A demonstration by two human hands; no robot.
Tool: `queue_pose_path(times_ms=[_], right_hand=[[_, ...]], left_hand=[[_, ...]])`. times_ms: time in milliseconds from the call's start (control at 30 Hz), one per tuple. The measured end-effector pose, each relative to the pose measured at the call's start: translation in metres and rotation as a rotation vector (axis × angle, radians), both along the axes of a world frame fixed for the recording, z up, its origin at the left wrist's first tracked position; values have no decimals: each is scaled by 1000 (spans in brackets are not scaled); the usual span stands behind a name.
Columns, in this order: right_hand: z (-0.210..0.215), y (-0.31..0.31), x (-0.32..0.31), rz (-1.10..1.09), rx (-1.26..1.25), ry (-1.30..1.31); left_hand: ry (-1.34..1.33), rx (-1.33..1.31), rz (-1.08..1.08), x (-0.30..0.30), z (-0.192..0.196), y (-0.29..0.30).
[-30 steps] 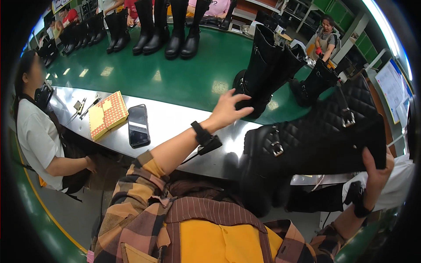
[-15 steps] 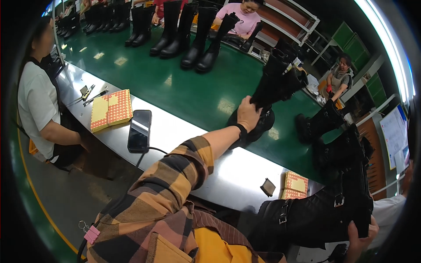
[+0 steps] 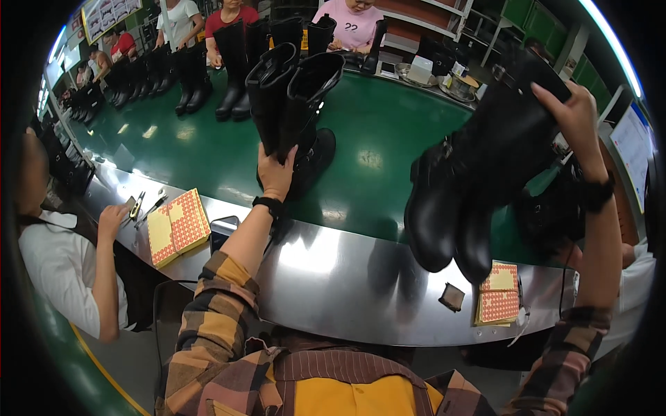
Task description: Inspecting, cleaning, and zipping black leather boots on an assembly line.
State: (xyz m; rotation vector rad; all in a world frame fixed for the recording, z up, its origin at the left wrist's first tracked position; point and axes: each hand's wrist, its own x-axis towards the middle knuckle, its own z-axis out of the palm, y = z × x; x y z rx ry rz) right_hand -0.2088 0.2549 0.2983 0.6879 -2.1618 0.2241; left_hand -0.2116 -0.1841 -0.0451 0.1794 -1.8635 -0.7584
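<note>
My left hand (image 3: 276, 173) is closed round the lower shafts of a pair of black boots (image 3: 305, 90). They stand upright on the green work surface (image 3: 368, 163), with their open tops toward the far side. At the right, my right hand (image 3: 572, 119) grips the upper shaft of another pair of black boots (image 3: 479, 163), thumb on the near side. That pair hangs tilted over the surface's near edge, toes down toward me, and buckled straps cross the ankles.
A steel ledge (image 3: 333, 277) runs along the near side. On it lie red-dotted sticker stacks (image 3: 177, 227), (image 3: 498, 305), a small dark block (image 3: 451, 297), a phone (image 3: 223, 229) and a cutter (image 3: 139, 204). More boots (image 3: 232, 69) line the far left. Co-workers (image 3: 62, 267) stand around.
My right hand has raised its boots from the lower right to above the surface. My left hand has shifted its boots leftward. The view has turned, and the left co-worker's hand now reaches the ledge.
</note>
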Motion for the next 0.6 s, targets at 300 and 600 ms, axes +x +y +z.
queue_pose_path(times_ms=[300,600], right_hand=[[-113,-93,-201,-385,17,-50],[-169,-81,-283,-348,-85,-132]], left_hand=[[-35,93,-48,0,-10,4],[-212,254,-213,4,-12,-6]])
